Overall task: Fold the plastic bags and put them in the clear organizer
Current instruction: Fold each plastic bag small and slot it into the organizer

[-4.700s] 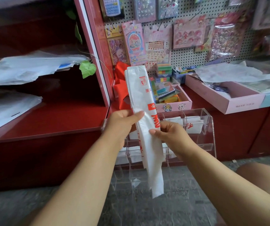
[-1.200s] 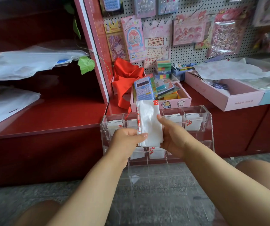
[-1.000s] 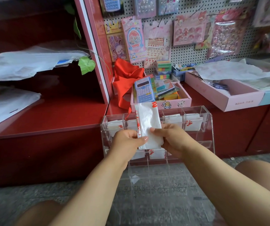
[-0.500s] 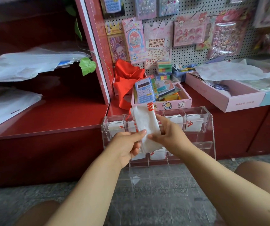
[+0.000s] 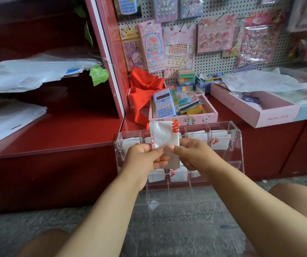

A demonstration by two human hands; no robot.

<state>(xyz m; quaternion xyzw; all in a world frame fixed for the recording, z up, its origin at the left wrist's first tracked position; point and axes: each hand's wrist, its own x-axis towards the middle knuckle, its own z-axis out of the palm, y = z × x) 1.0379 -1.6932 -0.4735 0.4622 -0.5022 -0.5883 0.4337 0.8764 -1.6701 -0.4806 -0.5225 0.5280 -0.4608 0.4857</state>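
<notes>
Head view: folded plastic bag is being pinched by left hand and right hand before clear organizer, several compartments filled, others being left empty.

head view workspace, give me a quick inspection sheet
surface: grey speckled stone floor under the organizer
job's things: folded white plastic bag with red print, held upright before the clear acrylic organizer; some compartments already hold folded bags
clutter: blue calculator in a pink cardboard box; red cloth
hands: left hand and right hand pinch the bag
cables: nothing seen
surroundings: red shelf, white pegboard with sticker packs
</notes>
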